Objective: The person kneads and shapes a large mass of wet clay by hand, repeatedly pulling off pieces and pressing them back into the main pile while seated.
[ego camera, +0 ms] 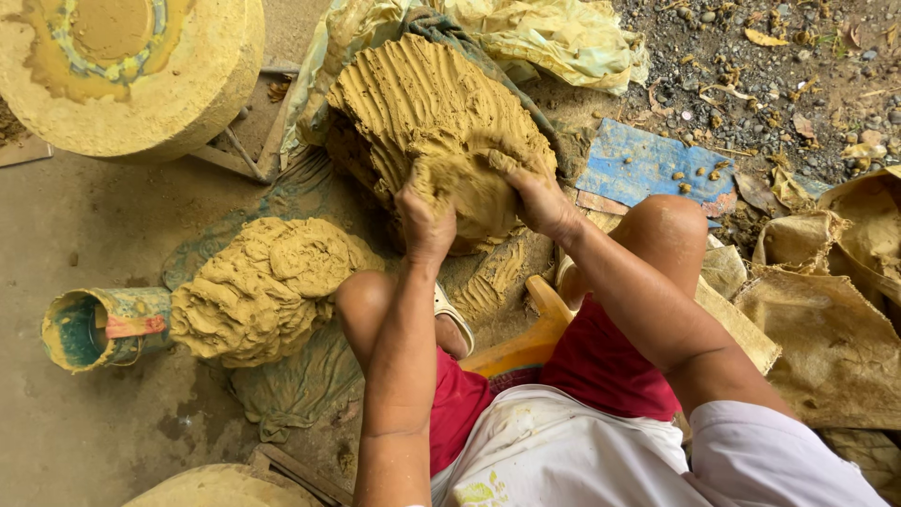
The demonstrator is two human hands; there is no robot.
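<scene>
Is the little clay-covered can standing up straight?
No, the can lies on its side on the floor, its open mouth facing left, beside a lump of clay.

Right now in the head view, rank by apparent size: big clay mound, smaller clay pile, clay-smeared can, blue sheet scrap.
1. Big clay mound
2. Smaller clay pile
3. Blue sheet scrap and clay-smeared can: look alike, and the scrap lies farther off, so unranked.

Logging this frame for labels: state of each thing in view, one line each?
left hand: gripping clay lump
right hand: gripping clay lump
clay lump: being pulled from big mound
big clay mound: finger-grooved
smaller clay pile: heaped on cloth
can: lying sideways, open
</scene>
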